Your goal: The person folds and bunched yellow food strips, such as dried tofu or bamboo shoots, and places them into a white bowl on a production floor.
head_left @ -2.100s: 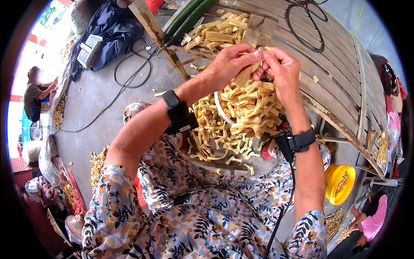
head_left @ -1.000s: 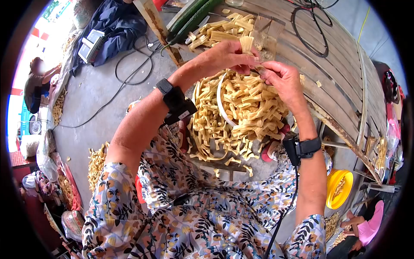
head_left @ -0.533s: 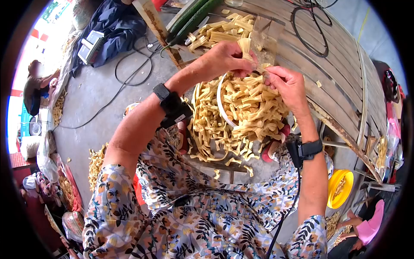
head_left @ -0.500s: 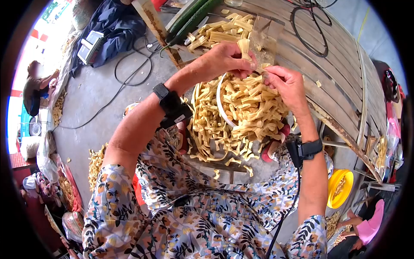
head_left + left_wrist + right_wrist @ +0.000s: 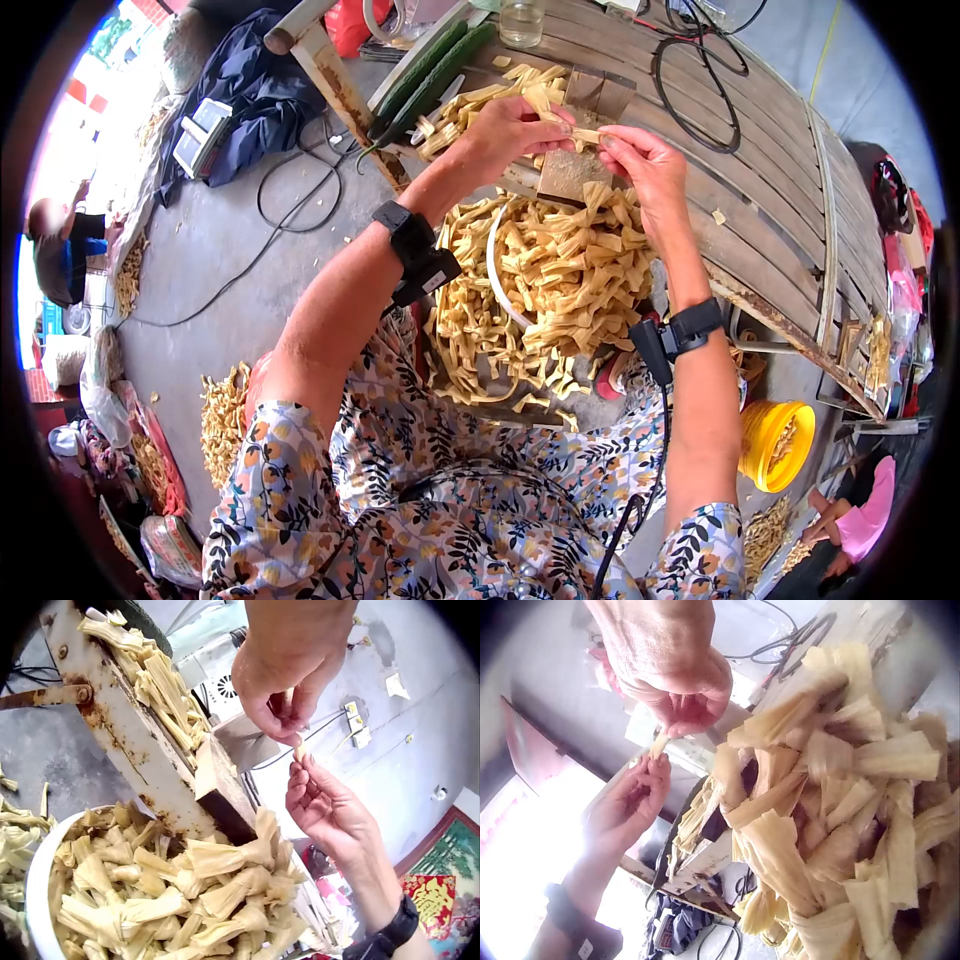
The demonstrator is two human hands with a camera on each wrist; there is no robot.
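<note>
Pale yellow strip (image 5: 585, 135) was held in the air

The left hand (image 5: 507, 132) had its grip closed on the strip. The right hand (image 5: 650, 165) pinched it farther along, also with closed grip. The strip was between both hands, near the edge of the slatted worktop (image 5: 765, 150). Below, many knotted strips (image 5: 585, 275) were heaped in a white-rimmed container (image 5: 37, 892), and two long green vegetables (image 5: 438, 84) lay toward the left

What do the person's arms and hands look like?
The left hand and right hand have no gloves. Short sleeves show flowers and dark leaves. Each wrist has a black strap and small black camera; the left's has a white label, the right's a black cable.
</note>
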